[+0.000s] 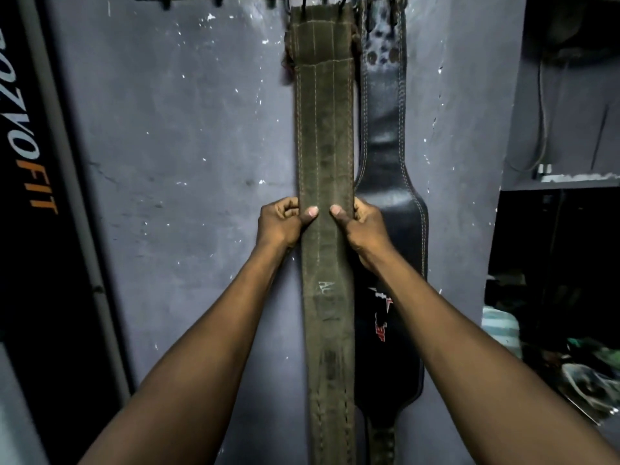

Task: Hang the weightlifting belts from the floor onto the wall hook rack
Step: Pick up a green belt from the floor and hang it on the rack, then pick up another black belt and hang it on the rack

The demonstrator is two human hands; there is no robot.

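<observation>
Both hands, left hand (pixel 280 223) and right hand (pixel 360 226), grip the worn, stitched olive belt (pixel 323 135) with curled fingers

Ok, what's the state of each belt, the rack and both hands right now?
brown belt: hanging from the rack, flat against the wall, held at both edges.
black belt: hanging from the rack just right of it, partly behind it.
hook rack: on the wall, left hooks bare.
left hand: grips the brown belt's left edge, thumb on its face.
right hand: grips its right edge, thumb on its face.
</observation>
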